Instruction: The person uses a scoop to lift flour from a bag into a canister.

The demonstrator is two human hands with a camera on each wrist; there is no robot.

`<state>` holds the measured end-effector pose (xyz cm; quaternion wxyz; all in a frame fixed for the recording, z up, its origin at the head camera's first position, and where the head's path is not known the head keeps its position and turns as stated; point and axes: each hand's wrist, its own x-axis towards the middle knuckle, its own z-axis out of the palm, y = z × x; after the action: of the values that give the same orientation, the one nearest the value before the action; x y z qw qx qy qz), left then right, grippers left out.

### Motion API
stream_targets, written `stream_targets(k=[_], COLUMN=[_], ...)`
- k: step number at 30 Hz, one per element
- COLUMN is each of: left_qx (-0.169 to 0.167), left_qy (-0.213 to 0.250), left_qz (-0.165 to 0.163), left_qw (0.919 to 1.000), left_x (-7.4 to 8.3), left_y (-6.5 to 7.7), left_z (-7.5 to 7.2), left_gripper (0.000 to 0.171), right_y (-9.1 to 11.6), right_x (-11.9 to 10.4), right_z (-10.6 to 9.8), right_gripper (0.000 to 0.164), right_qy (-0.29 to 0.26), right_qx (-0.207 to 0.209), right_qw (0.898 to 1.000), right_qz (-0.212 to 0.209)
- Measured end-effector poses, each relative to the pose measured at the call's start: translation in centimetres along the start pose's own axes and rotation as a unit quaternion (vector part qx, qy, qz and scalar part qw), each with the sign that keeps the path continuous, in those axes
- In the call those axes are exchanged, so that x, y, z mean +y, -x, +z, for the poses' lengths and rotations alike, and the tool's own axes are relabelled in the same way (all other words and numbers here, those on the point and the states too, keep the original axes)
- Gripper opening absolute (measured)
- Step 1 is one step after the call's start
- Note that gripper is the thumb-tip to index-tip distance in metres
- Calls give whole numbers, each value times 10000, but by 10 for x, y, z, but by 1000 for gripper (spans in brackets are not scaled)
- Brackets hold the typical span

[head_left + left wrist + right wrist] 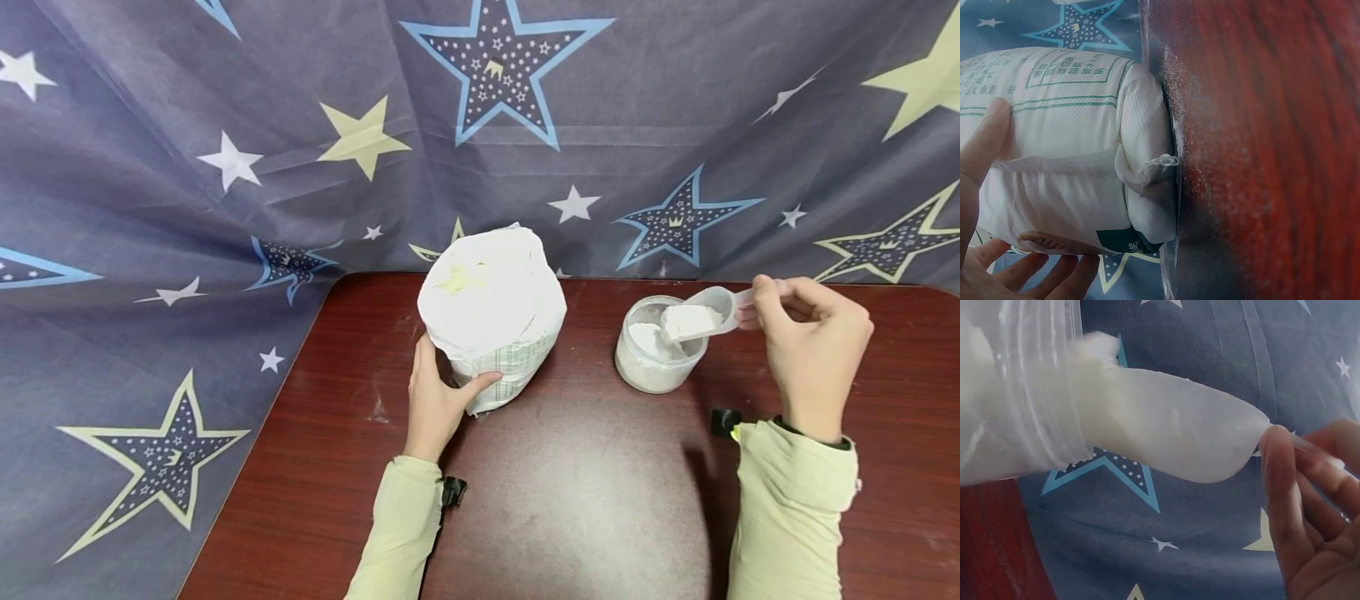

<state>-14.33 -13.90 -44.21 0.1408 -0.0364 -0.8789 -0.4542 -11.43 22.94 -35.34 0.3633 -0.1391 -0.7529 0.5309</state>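
Observation:
A translucent plastic scoop (701, 314) carries white powder and tilts over the mouth of a clear jar (651, 372). My right hand (816, 354) pinches its handle between thumb and fingers. In the right wrist view the scoop (1179, 425) reaches in at the jar's threaded rim (1054, 381), with powder at its lip. White powder partly fills the jar. My left hand (442, 400) grips the near left side of a white woven bag (517, 358), thumb on one face and fingers round the other. Green print shows on the bag (1066, 125) in the left wrist view.
The dark red wooden table (600, 483) carries the bag and the jar, which stand apart. A blue-grey cloth with stars (300, 92) hangs behind and to the left. Traces of powder dust the tabletop near the bag.

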Motion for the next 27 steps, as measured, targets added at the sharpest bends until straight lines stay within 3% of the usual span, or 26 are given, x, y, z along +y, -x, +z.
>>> stream_targets(k=[18, 23, 27], left_qx=[32, 21, 7], left_qy=[49, 12, -12], left_qz=[43, 12, 6], left_qw=[10000, 10000, 10000], left_x=[-1, 0, 1], left_y=[1, 1, 1], left_z=[-1, -1, 1], left_gripper=[104, 104, 105], right_y=[0, -1, 0], right_x=[-5, -7, -8], right_z=[-1, -1, -1], right_gripper=[26, 24, 22], right_qy=[-315, -1048, -2128], right_qx=[-4, 196, 444], right_qw=[9995, 9943, 9760], right_qz=[-36, 29, 150])
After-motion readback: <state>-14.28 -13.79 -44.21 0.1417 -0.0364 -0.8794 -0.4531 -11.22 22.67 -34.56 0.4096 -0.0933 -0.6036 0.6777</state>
